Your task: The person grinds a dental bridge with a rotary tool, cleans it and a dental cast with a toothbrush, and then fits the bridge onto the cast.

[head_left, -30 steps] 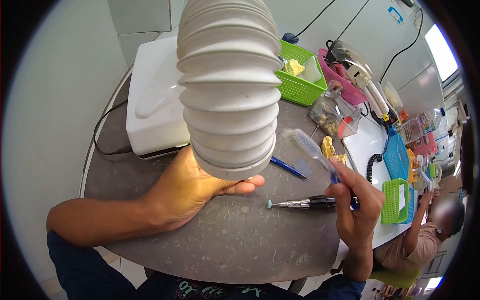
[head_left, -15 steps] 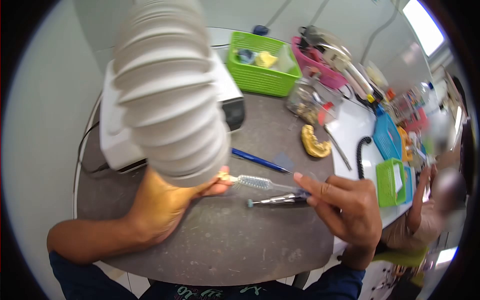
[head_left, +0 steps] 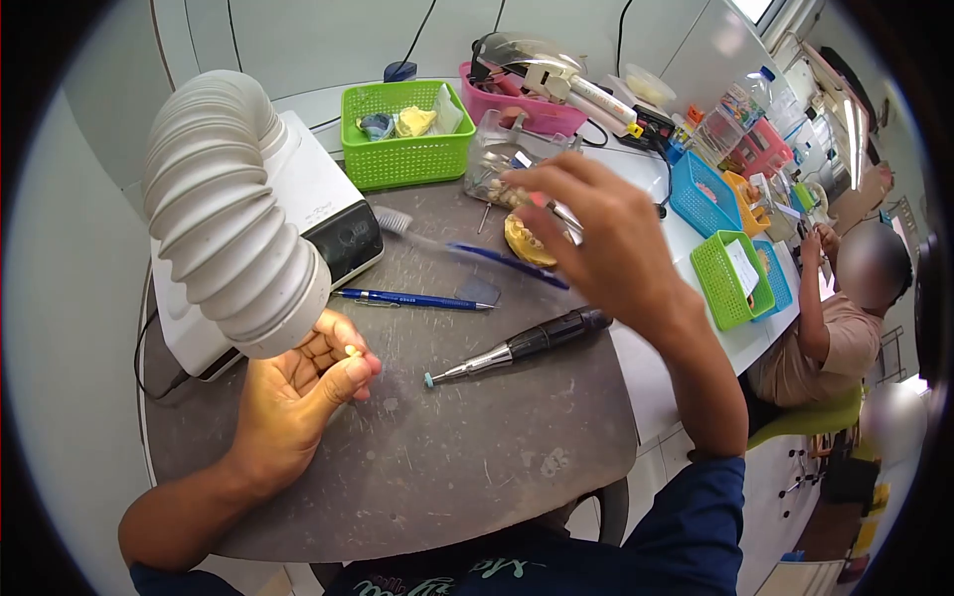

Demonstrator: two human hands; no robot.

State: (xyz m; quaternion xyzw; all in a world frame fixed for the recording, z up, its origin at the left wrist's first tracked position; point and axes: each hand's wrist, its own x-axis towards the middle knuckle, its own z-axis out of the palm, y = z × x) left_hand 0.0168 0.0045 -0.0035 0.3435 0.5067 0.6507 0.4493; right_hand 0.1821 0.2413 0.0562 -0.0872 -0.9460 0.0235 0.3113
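Note:
My left hand pinches a small cream tooth-like piece between thumb and fingertips, just below the mouth of the white ribbed hose. My right hand, slightly blurred, is raised over the back right of the bench with its fingers apart and nothing seen in them. Left of it is a blurred toothbrush with a blue handle, its bristles pointing to the upper left. A blue mechanical pencil lies on the bench. Nearer me rests a black and silver rotary handpiece with a teal tip.
A yellow dental cast and a clear container of small pieces sit behind my right hand. Farther back are a green basket and a pink basket. A seated person works at the right.
My right hand has moved up and back, away from the cream piece, and has let go of the toothbrush. My left hand keeps the piece. The view has shifted, showing more of the hose.

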